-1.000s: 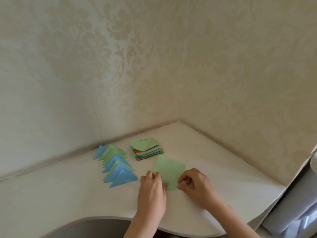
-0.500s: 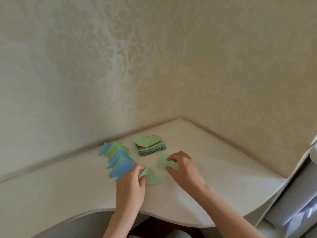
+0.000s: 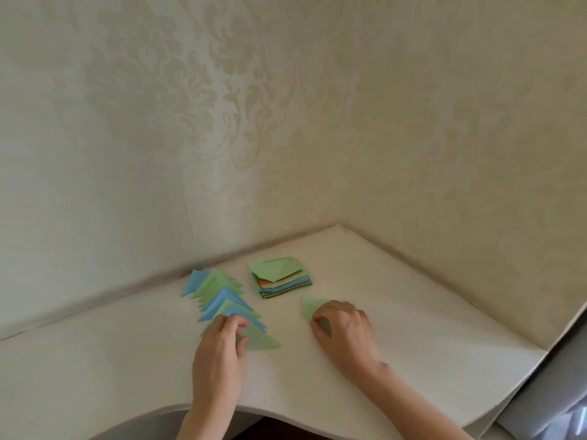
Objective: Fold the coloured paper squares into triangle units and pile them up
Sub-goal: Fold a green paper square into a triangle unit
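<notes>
Left hand (image 3: 222, 347) pinches a green triangle (image 3: 262, 341) at the near end of the fanned pile (image 3: 219, 296), which runs away from it; right hand (image 3: 343, 328) holds another green piece (image 3: 309, 308).

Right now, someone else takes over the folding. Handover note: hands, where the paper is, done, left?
Left hand: holds a green triangle at the near end of the row of folded triangles.
Right hand: fingers curled on another green piece on the desk; its shape is mostly hidden.
Stack of unfolded squares: behind, near the wall corner.
Done: a row of blue and green units.
Left: add these greens, fold the stack.
</notes>
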The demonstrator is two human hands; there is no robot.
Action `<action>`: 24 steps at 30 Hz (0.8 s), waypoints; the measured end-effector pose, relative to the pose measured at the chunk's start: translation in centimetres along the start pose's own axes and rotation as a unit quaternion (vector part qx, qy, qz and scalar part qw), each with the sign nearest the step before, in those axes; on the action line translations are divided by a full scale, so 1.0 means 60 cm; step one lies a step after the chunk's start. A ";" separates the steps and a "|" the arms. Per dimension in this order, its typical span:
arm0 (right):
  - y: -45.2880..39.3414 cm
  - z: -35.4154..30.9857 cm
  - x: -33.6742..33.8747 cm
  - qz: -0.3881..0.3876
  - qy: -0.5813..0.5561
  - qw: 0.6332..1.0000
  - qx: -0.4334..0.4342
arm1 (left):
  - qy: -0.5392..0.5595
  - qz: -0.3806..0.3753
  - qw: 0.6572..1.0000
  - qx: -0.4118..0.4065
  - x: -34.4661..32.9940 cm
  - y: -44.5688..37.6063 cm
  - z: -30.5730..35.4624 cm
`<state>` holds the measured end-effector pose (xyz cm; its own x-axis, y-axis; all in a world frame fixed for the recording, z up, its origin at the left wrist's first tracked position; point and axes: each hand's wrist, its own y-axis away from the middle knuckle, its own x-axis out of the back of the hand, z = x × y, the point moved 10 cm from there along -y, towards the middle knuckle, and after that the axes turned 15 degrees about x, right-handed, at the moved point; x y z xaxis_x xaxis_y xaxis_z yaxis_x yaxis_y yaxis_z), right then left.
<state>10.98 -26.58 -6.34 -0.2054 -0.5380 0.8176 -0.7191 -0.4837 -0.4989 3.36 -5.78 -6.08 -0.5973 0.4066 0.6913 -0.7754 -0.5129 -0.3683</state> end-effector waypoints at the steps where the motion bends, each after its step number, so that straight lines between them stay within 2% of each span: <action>1: 0.005 0.001 0.006 0.010 0.004 1.000 0.009 | 0.005 -0.003 1.000 -0.002 -0.003 0.002 0.003; 8: 0.044 -0.003 0.024 -0.003 0.033 0.999 0.038 | 0.031 -0.015 0.999 -0.023 -0.008 0.035 0.044; 13: 0.055 0.003 0.034 0.003 0.010 0.999 0.032 | 0.102 -0.097 0.985 -0.095 -0.040 0.075 0.116; 19: 0.059 0.013 0.032 -0.041 -0.044 0.996 0.062 | 0.065 -0.162 0.974 -0.143 -0.102 0.084 0.156; 24: 0.062 0.024 0.027 -0.062 -0.081 0.992 0.079 | 0.056 -0.167 0.975 -0.134 -0.118 0.072 0.159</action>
<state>8.90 -30.25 -7.27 -0.0025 -0.5657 0.8246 -0.6171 -0.6480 -0.4464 6.19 -18.07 -6.62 -0.3098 0.6048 0.7336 -0.9470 -0.1274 -0.2949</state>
